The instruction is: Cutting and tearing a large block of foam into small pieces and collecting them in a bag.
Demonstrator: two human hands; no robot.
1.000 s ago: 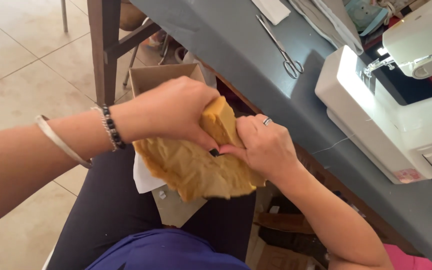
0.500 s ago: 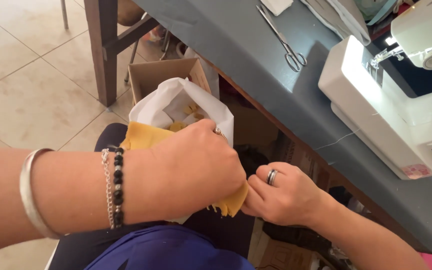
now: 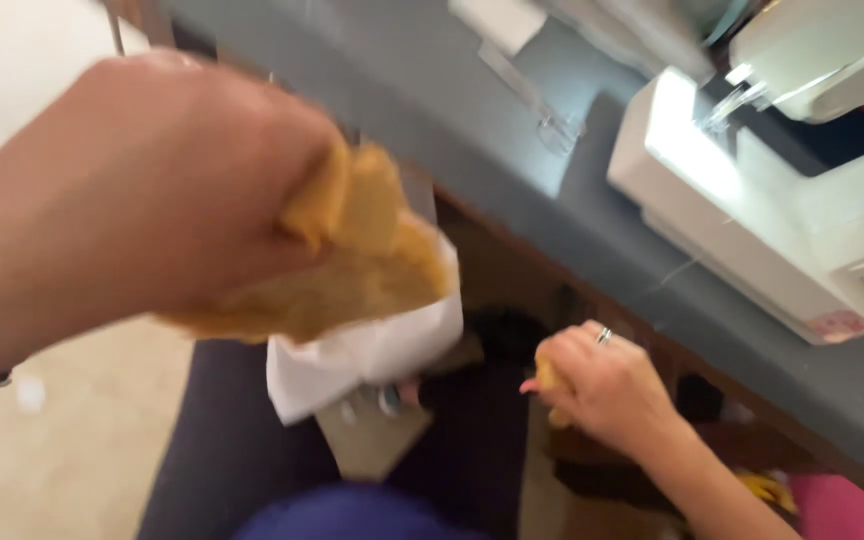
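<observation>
Head view, looking down: the left hand [image 3: 142, 200] is raised close to the camera, blurred, its grip closed tight around a bunch of mustard-yellow fabric [image 3: 362, 250]. That fabric is crumpled and folded over itself, sticking out past the fingers toward the right and hanging just above a white bag [image 3: 362, 355] that sits over the lap; whether fabric and bag touch cannot be told through the blur. Lower and to the right, the right hand [image 3: 602, 385], with a ring on one finger, is curled shut on a small yellow scrap [image 3: 549, 380], only a bit of which shows at the fingertips. Both hands are well apart from each other. Under the bag is a brown cardboard box [image 3: 377, 450] between the dark-trousered legs. Along the right runs a grey surface [image 3: 512, 170] carrying a white sewing machine [image 3: 752, 200] and, farther up, a pair of scissors [image 3: 537, 105], blurred.
</observation>
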